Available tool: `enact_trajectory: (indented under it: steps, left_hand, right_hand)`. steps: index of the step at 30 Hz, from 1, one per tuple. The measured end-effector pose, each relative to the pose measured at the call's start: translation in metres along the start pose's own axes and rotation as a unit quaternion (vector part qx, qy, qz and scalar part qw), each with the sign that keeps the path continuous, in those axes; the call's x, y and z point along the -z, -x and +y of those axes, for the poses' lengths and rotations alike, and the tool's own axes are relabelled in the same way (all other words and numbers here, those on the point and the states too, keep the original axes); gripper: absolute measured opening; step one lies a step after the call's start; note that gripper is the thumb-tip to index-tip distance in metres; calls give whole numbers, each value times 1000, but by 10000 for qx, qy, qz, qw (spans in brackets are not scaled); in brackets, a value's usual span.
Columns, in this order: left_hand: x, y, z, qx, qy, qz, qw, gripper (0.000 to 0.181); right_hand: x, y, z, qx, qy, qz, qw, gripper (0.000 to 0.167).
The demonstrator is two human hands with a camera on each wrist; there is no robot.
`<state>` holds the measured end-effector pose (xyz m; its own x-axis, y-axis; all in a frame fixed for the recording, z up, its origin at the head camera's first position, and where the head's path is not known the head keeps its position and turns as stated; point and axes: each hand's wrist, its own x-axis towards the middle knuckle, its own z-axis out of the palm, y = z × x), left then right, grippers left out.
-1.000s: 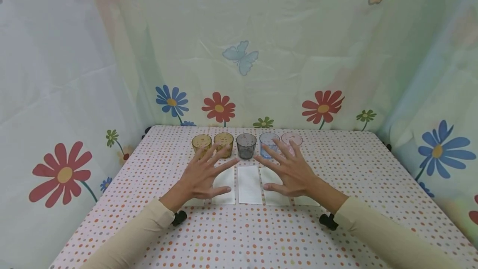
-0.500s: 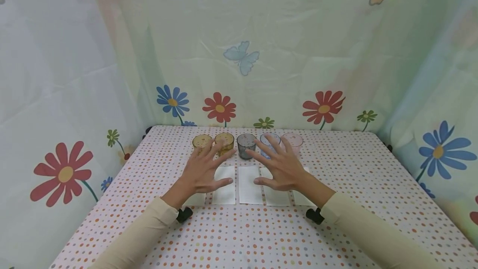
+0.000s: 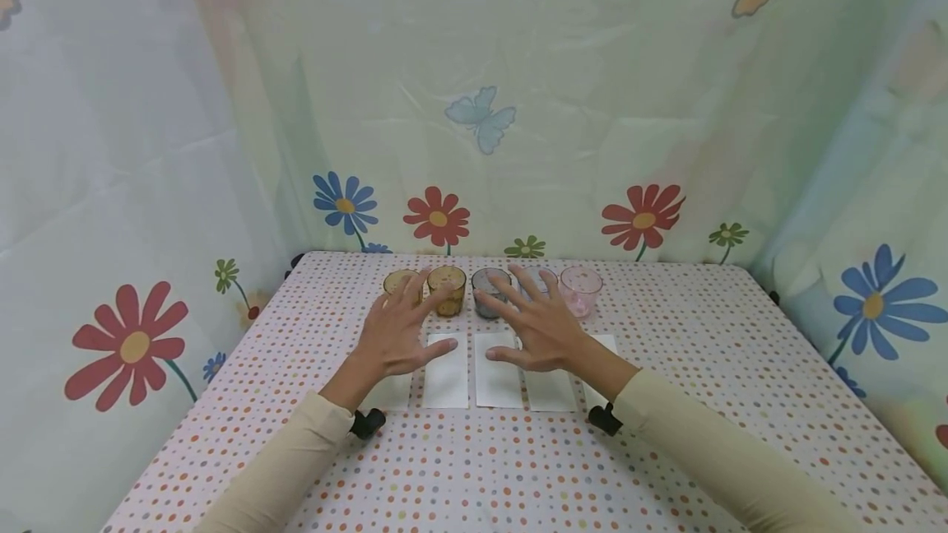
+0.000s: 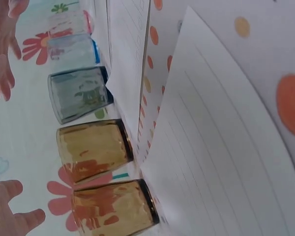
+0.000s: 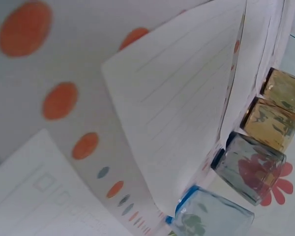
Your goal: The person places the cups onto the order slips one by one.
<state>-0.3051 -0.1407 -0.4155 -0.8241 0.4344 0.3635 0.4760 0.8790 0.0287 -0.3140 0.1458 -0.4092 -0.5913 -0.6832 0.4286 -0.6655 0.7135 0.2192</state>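
Note:
My left hand [image 3: 396, 336] hovers over the white sheets with fingers spread, holding nothing. Its fingertips overlap the two amber glasses in the head view, the left one [image 4: 113, 209] and the right one [image 4: 93, 150]. My right hand [image 3: 541, 331] is likewise spread and empty. Seen from the head, its fingers partly cover the grey glass [image 4: 81, 93] and the blue glass [image 5: 211, 216]. At the row's right end stands a pink glass [image 3: 581, 294]. Several white paper sheets [image 3: 446, 381] lie side by side in front of the glasses; faint lines show on some in the wrist views.
A dotted cloth [image 3: 474, 467] covers the table. Behind it and on both sides hang curtains [image 3: 518, 48] printed with flowers and butterflies. A small black device sits at each wrist, the left one [image 3: 367, 424] and the right one [image 3: 605, 419].
My right hand has moved left, from in front of the blue and pink glasses toward the grey one. My left hand has risen slightly in the head view. Glasses and sheets stay put.

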Motion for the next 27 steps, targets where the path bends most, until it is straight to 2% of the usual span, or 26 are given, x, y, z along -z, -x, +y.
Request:
enact_trajectory:
  steps: [10,17,27]
  left_hand:
    - [-6,2,-12,257,224,230,9992,91]
    - [-6,5,-23,589,469,183,9970,92]
    - [-14,8,-38,975,1033,336,9893,89]
  right_hand:
    - [-4,-22,-5,-76,151,-188,9997,96]
    - [-6,-38,-10,-48,246,-316,9992,97]
    - [-9,-53,-12,-48,286,-455,9985,96]
